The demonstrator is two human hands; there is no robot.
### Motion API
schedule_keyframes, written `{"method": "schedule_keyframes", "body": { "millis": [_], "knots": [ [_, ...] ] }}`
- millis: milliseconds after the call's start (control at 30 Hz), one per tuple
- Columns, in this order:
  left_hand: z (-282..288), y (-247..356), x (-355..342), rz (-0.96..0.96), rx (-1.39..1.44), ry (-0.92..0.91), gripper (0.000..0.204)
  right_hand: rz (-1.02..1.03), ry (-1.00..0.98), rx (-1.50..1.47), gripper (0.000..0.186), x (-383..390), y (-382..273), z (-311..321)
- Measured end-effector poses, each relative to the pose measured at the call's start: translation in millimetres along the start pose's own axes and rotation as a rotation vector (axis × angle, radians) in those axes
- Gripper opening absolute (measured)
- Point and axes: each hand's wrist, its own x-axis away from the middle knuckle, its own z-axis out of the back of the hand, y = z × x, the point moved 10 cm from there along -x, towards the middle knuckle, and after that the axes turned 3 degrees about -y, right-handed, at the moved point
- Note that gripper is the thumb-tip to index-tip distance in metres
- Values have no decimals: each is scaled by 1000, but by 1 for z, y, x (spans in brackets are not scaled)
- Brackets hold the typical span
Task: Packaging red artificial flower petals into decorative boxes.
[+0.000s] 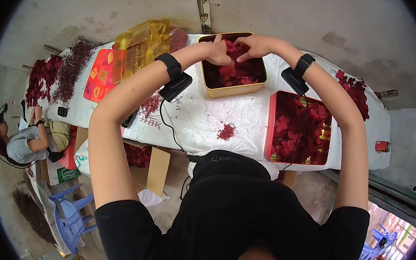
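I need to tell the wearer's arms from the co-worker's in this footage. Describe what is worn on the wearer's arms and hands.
Both hands, left and right, are bare, without gloves. Each wrist carries a black strap: the left wristband and the right wristband. A small black box hangs beside each: the left box and the right box. The forearms are bare; black short sleeves end above the elbows.
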Motion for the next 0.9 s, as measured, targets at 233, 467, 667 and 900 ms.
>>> {"method": "schedule_keyframes", "body": {
  "millis": [233,467,667,900],
  "knots": [
    [-48,-17,-106,111,-126,106,106,-125,170,82,105,-53,17,-57],
    [-120,-22,-139,205,-716,983,67,-466,195,164,97,-77,29,-115],
    [-93,14,-93,-157,-129,1748,54,-590,716,335,96,-105,76,-138],
    [-96,-15,-61,-2,-430,1774,57,-471,185,169,93,-78,11,-107]
  ]
}}
